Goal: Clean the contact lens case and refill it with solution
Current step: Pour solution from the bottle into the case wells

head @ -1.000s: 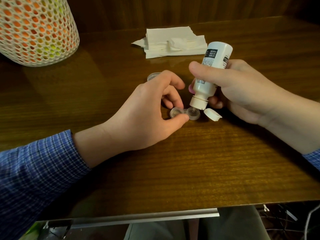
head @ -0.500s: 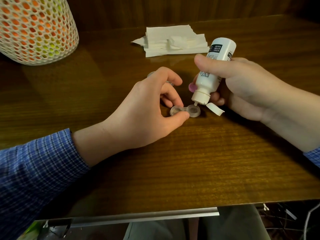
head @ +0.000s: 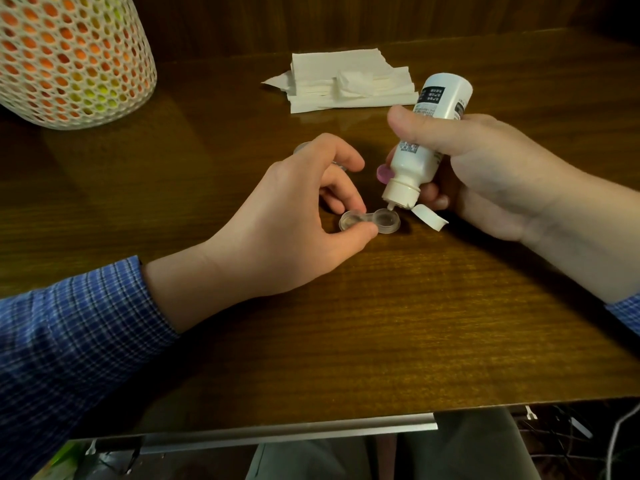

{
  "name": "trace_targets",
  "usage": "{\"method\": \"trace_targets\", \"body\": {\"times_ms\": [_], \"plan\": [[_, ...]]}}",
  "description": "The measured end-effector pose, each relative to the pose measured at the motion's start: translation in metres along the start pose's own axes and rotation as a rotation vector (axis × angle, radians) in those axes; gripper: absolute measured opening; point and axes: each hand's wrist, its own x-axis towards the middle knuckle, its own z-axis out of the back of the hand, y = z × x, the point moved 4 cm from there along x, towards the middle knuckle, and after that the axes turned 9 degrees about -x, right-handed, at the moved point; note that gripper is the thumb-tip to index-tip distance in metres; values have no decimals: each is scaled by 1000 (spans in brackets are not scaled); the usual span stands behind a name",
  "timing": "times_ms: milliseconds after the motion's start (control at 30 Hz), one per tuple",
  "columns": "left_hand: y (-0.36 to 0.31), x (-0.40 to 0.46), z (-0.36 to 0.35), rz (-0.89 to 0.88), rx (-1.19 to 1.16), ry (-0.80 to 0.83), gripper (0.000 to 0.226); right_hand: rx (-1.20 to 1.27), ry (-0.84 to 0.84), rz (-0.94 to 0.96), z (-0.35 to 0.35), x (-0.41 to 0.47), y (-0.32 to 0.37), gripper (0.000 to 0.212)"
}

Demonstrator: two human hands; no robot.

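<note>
**Tipping solution into the right well of the lens case**

Lying flat on the wooden table (head: 346, 323), the clear contact lens case (head: 370, 221) sits uncapped, both wells facing up. The left hand (head: 294, 220) pinches its left well between thumb tip and a curled finger. Just right of that hand, the white solution bottle (head: 420, 147) is tilted nozzle-down, its tip right above the far rim of the right well; whether they touch cannot be told. The right hand (head: 485, 174) grips the bottle, thumb across the label and fingers curled behind. The bottle's flip cap (head: 429, 217) hangs open below the nozzle.

A pink lid (head: 384, 174) shows behind the bottle neck, and a clear lid (head: 303, 147) peeks out beyond the left knuckles.

Beyond both hands lies a stack of white tissues (head: 346, 83); far left of the left hand stands a perforated white basket (head: 69, 60). Toward the person, bare wood runs to the table's near edge with its metal strip (head: 287, 436).

The bottle's label carries black panels with small print, too small to read.
</note>
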Motion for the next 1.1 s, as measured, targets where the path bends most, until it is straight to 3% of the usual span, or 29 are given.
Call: {"method": "trace_targets", "body": {"times_ms": [1100], "plan": [[3, 1, 2, 47, -21, -7, 57, -47, -4, 11, -1, -1, 1, 33]]}}
